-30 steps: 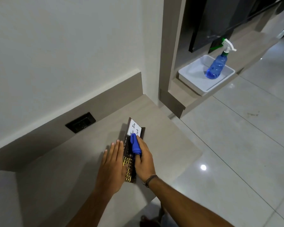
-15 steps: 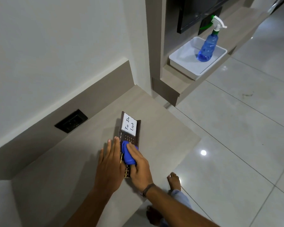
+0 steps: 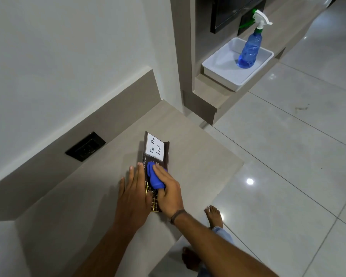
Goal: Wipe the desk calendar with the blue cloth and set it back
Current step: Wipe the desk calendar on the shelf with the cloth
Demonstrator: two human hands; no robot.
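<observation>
The dark brown desk calendar [image 3: 166, 152] lies flat on the beige desk [image 3: 198, 156]. A white "To Do List" card sits on its far end and a gold date grid shows at its near end. My right hand [image 3: 169, 189] presses the bunched blue cloth [image 3: 154, 178] onto the middle of the calendar. Flat along the calendar's left edge rests my left hand [image 3: 133, 198], fingers straight, steadying it.
A black wall socket [image 3: 85, 146] sits in the back panel to the left. On a lower shelf at the upper right, a white tray [image 3: 220, 69] holds a blue spray bottle [image 3: 249, 50]. Glossy tiled floor and my bare feet [image 3: 214, 215] lie to the right.
My right hand with the cloth slid toward me along the calendar, then a little back toward the card. More of the card shows. My left hand stays beside the calendar.
</observation>
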